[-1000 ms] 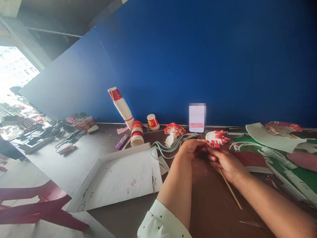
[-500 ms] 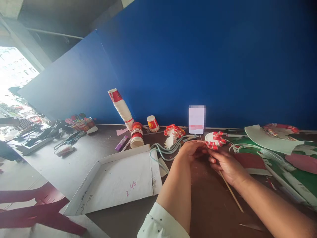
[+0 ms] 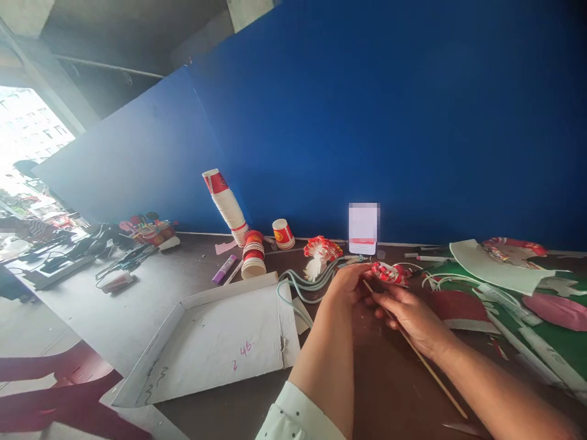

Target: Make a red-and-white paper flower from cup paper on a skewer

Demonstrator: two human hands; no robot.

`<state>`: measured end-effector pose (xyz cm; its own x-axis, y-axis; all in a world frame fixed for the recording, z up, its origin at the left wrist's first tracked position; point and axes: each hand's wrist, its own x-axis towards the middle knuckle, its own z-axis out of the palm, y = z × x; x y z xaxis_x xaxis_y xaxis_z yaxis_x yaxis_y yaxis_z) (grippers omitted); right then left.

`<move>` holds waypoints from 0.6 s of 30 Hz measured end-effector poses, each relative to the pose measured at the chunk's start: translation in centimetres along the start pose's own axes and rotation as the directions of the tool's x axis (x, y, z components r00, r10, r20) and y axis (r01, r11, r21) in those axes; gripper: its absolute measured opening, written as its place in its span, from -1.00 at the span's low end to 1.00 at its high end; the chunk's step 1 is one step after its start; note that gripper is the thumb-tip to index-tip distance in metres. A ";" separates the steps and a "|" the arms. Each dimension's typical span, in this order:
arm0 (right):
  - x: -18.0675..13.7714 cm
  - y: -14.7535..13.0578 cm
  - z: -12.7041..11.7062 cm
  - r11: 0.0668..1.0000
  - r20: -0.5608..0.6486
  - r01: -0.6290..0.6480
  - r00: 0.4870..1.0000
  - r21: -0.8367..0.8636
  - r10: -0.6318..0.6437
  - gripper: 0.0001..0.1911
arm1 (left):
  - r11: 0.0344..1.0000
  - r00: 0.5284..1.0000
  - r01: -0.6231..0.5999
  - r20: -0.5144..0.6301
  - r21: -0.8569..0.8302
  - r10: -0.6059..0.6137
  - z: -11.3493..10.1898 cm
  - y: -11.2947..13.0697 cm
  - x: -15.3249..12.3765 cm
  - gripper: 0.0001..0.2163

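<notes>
My right hand (image 3: pixel 406 311) is closed around a thin wooden stick (image 3: pixel 431 370), which slants from between my hands down toward the lower right. My left hand (image 3: pixel 351 284) is closed too, its fingertips at the left edge of a frilled red-and-white paper flower (image 3: pixel 389 273). The flower, apparently cut from a paper cup, sits just past both hands; the fingers partly hide where it is gripped. A similar red-and-white paper flower (image 3: pixel 322 249) with a fringed white end lies on the table to the left of my hands.
A shallow white box lid (image 3: pixel 215 339) lies left of my arms. Behind it are a leaning stack of paper cups (image 3: pixel 229 211), a single cup (image 3: pixel 283 234) and a purple glue stick (image 3: pixel 224 269). A phone (image 3: pixel 363 229) leans on the blue partition. Pale cables (image 3: pixel 298 284) and paper scraps (image 3: pixel 495 266) lie around.
The flower has turned and moved slightly left and down. The stick's upper end now shows between my hands, and my right hand has shifted a little left.
</notes>
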<state>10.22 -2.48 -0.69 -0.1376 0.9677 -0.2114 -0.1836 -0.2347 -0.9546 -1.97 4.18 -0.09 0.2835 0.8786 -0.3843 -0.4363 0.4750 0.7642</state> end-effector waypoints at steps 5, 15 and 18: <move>-0.2 0.0 0.0 0.981 0.001 -0.031 0.999 -0.192 0.032 -0.51 | 0.966 0.977 -0.195 -0.123 -0.171 0.175 -0.3 0.3 0.7 -0.88; 1.9 -0.6 -2.8 0.996 -0.187 0.078 0.980 0.029 -0.072 -0.83 | 0.933 0.973 -0.221 0.002 -0.283 0.231 -0.3 1.5 -0.8 -0.81; 1.8 -1.8 -3.2 0.959 -0.191 0.037 0.981 0.281 0.018 -0.87 | 0.975 0.975 -0.131 0.153 -0.179 0.160 -0.4 1.4 -1.0 -0.76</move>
<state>13.47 -0.06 -0.01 0.0479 0.9630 -0.2652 -0.4551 -0.2153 -0.8640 -3.19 4.04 1.18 0.3376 0.9252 -0.1735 -0.6157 0.3565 0.7028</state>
